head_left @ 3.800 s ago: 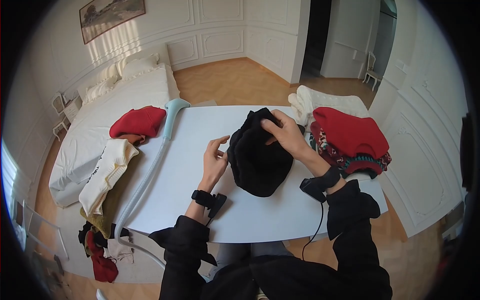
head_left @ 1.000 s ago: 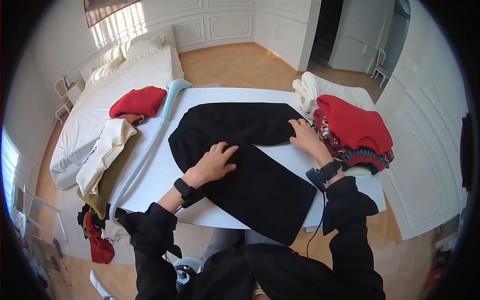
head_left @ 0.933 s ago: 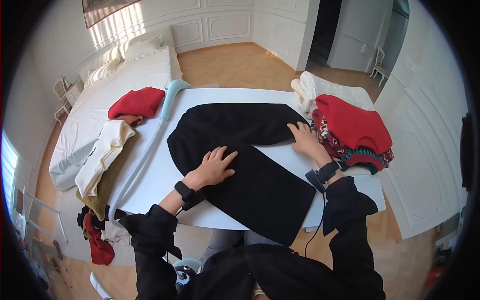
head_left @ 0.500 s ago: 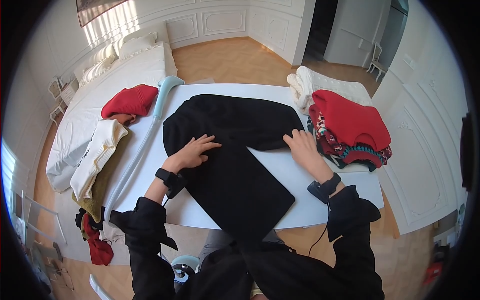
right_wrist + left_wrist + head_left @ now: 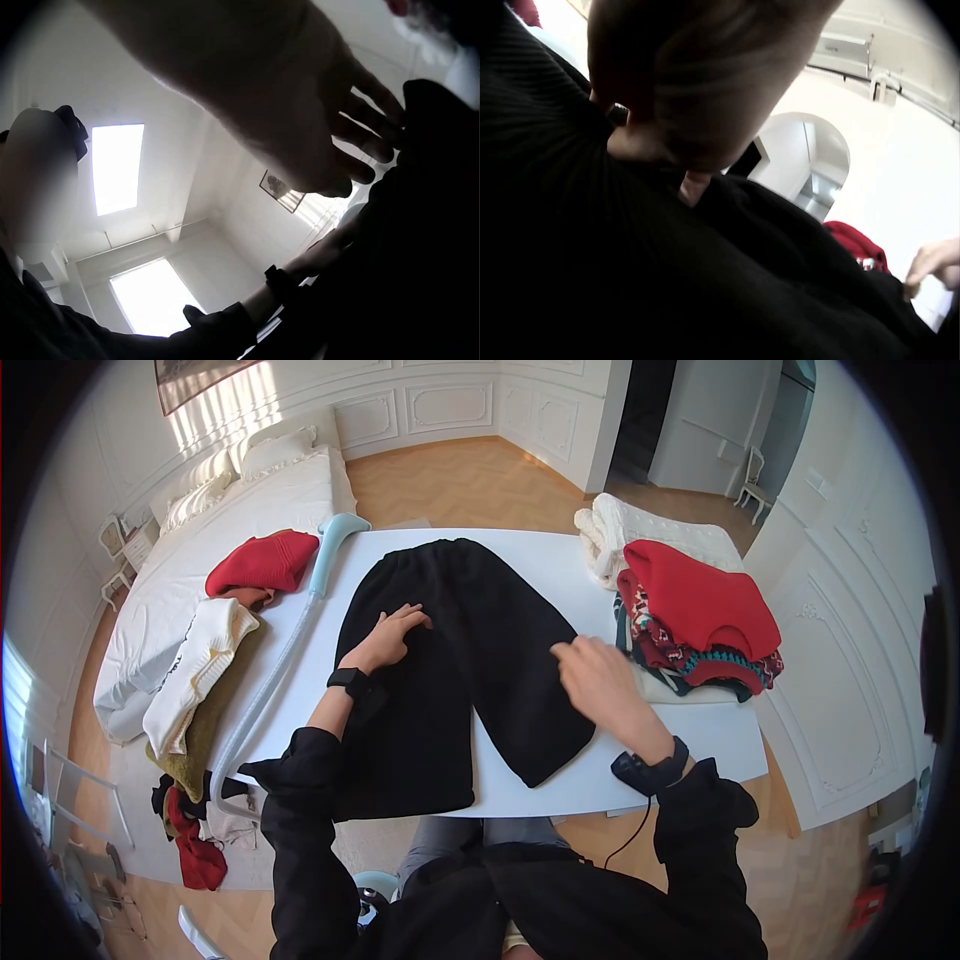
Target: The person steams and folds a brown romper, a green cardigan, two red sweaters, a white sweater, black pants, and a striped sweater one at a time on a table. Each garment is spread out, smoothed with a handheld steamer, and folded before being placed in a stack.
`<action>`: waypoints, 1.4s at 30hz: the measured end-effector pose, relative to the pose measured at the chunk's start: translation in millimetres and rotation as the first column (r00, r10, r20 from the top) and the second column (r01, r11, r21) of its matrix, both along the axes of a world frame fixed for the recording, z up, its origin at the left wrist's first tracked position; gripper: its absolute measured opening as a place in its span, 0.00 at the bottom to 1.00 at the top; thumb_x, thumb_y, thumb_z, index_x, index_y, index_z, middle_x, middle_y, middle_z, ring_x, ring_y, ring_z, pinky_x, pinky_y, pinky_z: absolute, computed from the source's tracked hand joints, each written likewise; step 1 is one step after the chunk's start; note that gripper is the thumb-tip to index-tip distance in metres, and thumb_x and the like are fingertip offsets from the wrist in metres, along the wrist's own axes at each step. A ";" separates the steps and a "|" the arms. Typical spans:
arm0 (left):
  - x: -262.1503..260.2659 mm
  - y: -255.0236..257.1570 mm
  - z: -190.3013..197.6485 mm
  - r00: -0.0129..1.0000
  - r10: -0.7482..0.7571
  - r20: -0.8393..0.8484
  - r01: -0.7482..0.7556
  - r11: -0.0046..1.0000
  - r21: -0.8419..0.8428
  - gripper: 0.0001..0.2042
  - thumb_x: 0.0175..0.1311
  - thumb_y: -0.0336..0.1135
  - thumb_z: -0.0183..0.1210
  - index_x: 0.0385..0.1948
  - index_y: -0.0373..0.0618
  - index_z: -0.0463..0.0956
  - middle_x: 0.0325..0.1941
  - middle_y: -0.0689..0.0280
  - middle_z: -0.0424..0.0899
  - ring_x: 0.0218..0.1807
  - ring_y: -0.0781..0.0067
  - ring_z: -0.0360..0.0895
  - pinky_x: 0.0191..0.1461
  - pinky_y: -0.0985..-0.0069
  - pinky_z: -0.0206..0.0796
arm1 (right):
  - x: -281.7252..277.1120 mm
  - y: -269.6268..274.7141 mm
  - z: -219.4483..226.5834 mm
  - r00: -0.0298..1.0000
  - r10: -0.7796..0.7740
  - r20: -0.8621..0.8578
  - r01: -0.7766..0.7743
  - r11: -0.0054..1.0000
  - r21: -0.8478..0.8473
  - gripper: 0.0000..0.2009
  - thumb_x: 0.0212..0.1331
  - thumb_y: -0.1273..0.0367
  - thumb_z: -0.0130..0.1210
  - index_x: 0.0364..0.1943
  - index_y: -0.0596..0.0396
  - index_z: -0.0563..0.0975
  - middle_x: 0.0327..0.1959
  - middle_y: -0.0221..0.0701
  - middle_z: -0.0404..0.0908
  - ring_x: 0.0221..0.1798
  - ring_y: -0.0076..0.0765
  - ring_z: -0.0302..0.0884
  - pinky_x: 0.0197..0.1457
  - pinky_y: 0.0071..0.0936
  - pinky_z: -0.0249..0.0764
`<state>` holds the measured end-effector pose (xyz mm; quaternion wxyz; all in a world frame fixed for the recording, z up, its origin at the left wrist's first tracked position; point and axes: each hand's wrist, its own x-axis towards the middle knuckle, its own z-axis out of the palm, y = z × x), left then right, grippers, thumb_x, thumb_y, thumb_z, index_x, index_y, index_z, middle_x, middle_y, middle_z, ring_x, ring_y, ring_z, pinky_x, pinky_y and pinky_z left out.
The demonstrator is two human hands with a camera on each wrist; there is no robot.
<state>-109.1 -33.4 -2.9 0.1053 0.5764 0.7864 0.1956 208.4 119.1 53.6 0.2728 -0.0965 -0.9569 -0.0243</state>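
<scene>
A pair of black trousers (image 5: pixel 410 730) with wide legs lies spread on the white table (image 5: pixel 690 740). Its gathered waistband is at the far side and both legs point toward me. My left hand (image 5: pixel 382 640) rests on the upper part of the left leg, fingers extended; the left wrist view shows its fingertips against the ribbed black cloth. At the outer edge of the right leg is my right hand (image 5: pixel 600 678). In the right wrist view the fingers (image 5: pixel 364 139) of that hand are loosely extended and spread, close beside the cloth.
Folded clothes with a red sweater (image 5: pixel 705 600) on top sit at the right, before a white knit (image 5: pixel 655 535). On the left lie a pale blue steamer head (image 5: pixel 335 545) with its hose (image 5: pixel 270 710), a red garment (image 5: pixel 262 562) and a white sweater (image 5: pixel 198 670).
The trousers have gone from a folded bundle to lying flat. Since half a second ago they have turned, the right leg swinging down toward me and the waistband to the far side.
</scene>
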 end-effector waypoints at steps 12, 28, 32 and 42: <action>-17.7 -17.3 -7.8 0.885 -0.124 0.449 0.016 0.972 0.236 0.29 0.40 0.11 0.39 0.46 0.44 0.79 0.69 0.56 0.63 0.76 0.60 0.47 0.77 0.62 0.22 | 25.2 47.7 -18.2 0.944 0.313 0.108 -0.094 0.565 -0.820 0.19 0.55 0.73 0.48 0.52 0.62 0.74 0.52 0.39 0.72 0.55 0.39 0.69 0.60 0.30 0.64; -20.8 -23.5 -10.1 0.862 -0.144 0.486 -0.006 0.956 0.294 0.24 0.48 0.12 0.41 0.45 0.40 0.79 0.66 0.57 0.68 0.74 0.61 0.53 0.77 0.70 0.27 | 27.8 8.7 10.0 0.956 0.161 0.244 0.067 0.691 -0.719 0.23 0.55 0.63 0.58 0.56 0.56 0.73 0.42 0.46 0.80 0.49 0.44 0.77 0.57 0.34 0.69; -21.3 -23.0 -11.9 0.852 -0.144 0.503 -0.010 0.957 0.290 0.23 0.48 0.12 0.41 0.44 0.40 0.79 0.66 0.57 0.68 0.74 0.61 0.52 0.77 0.70 0.28 | 25.1 -3.8 45.5 0.965 0.024 0.263 0.173 0.694 -0.699 0.20 0.55 0.64 0.57 0.50 0.60 0.76 0.35 0.41 0.80 0.29 0.31 0.79 0.29 0.25 0.74; -22.1 -21.5 -19.4 0.884 -0.135 0.447 -0.014 0.950 0.313 0.21 0.54 0.15 0.44 0.44 0.46 0.80 0.65 0.57 0.69 0.73 0.61 0.54 0.78 0.66 0.26 | 26.1 26.8 53.6 0.768 -0.197 0.609 0.353 0.924 -0.146 0.20 0.52 0.58 0.57 0.42 0.59 0.80 0.27 0.43 0.82 0.29 0.44 0.82 0.38 0.37 0.76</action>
